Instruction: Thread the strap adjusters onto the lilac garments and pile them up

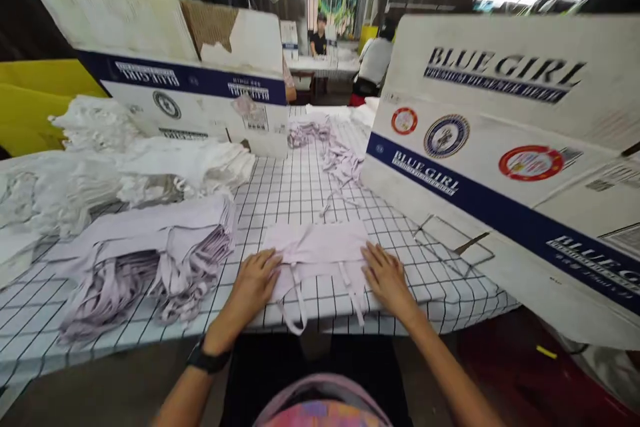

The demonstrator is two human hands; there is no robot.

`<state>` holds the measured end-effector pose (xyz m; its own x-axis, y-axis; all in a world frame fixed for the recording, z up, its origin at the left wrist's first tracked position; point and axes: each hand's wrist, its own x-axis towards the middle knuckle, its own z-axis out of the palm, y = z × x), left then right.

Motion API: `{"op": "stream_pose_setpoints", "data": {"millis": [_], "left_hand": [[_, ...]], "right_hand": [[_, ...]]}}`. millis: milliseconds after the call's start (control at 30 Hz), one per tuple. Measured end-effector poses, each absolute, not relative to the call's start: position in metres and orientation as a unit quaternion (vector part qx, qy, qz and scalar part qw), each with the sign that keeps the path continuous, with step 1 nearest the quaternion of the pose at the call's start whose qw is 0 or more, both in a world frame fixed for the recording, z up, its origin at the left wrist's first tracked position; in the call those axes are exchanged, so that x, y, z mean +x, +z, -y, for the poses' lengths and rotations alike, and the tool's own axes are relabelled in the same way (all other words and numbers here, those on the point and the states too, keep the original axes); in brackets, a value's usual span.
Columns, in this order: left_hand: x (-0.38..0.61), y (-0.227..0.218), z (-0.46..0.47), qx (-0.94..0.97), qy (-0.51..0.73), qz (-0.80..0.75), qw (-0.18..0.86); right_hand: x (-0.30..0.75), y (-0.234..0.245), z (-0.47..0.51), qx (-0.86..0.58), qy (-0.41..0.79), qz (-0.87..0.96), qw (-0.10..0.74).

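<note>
A small pale pink garment (320,247) with thin straps lies flat on the checked tablecloth (290,193) near the front edge. Its straps hang over the edge. My left hand (256,280) rests flat on the garment's left side, fingers stretched out. My right hand (386,277) lies flat on its right side, fingers spread. A black watch sits on my left wrist.
A stack of similar pink garments (150,247) lies to the left, white fabric piles (115,160) behind it. Large "BLUE GIRL" cardboard boxes stand at the back left (190,80) and the right (510,147). More pink pieces (340,160) lie farther back. People work at a distant table.
</note>
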<state>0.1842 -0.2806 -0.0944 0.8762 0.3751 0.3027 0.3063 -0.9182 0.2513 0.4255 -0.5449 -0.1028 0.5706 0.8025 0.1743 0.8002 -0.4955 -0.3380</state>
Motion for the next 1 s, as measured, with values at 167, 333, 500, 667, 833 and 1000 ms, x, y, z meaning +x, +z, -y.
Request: {"op": "stream_pose_setpoints", "data": {"millis": [167,333,500,667,833,1000], "left_hand": [[0.179,-0.088,0.283,0.953,0.173,-0.222,0.117],[0.202,-0.08,0.272,0.937,0.2,-0.257,0.131],[0.239,-0.071,0.243,0.933,0.133,-0.299,0.154],[0.259,-0.067,0.218,0.931,0.077,-0.312,0.174],[0.264,-0.066,0.205,0.918,0.071,-0.327,0.212],[0.262,-0.057,0.204,0.898,0.096,-0.34,0.263]], "right_hand": [[0.439,-0.101,0.561,-0.871,-0.009,0.414,0.264],[0.465,-0.088,0.529,-0.871,-0.005,0.372,0.32],[0.497,-0.086,0.475,-0.9,0.042,0.3,0.312],[0.508,-0.087,0.456,-0.885,0.078,0.319,0.33],[0.507,-0.08,0.462,-0.861,0.113,0.32,0.377],[0.507,-0.078,0.467,-0.847,0.136,0.295,0.421]]}}
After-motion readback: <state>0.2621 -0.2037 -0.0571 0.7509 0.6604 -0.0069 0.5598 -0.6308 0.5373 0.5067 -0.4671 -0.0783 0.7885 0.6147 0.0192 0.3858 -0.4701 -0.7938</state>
